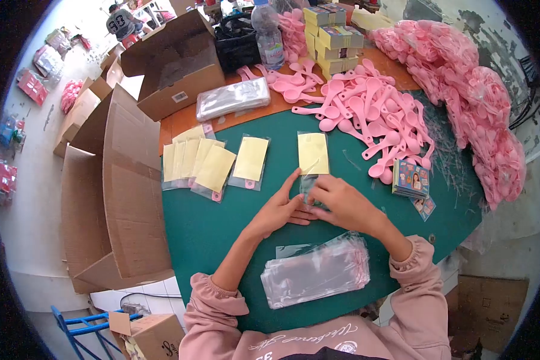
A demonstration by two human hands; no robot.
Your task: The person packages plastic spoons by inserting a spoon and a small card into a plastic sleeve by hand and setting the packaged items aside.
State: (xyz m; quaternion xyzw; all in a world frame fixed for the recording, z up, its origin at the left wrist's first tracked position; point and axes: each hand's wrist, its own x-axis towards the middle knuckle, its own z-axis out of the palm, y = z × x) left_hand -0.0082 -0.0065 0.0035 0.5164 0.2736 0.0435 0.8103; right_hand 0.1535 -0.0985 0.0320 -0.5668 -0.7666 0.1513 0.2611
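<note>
A clear plastic bag (pixel 306 180) with a yellow card (pixel 313 153) in it lies on the green tabletop in front of me. My left hand (pixel 282 208) rests beside the bag's lower left edge, fingers stretched out and apart. The fingers of my right hand (pixel 345 206) are bent in a pinch at the bag's lower end; the fingertips are partly hidden. Nearer my body is a stack of clear plastic bags (pixel 318 271). To the left, filled bags with yellow cards (pixel 215 169) overlap, and one bagged card (pixel 250 159) lies apart, with pink showing underneath.
Pink spoons (pixel 372 111) are heaped at the right rear, near a stack of printed cards (pixel 410 179). Large bags of spoons (pixel 486 126) line the right edge. Behind are card bundles (pixel 337 48), a water bottle (pixel 267 36) and cardboard boxes (pixel 177 66). A person (pixel 123 23) sits far back.
</note>
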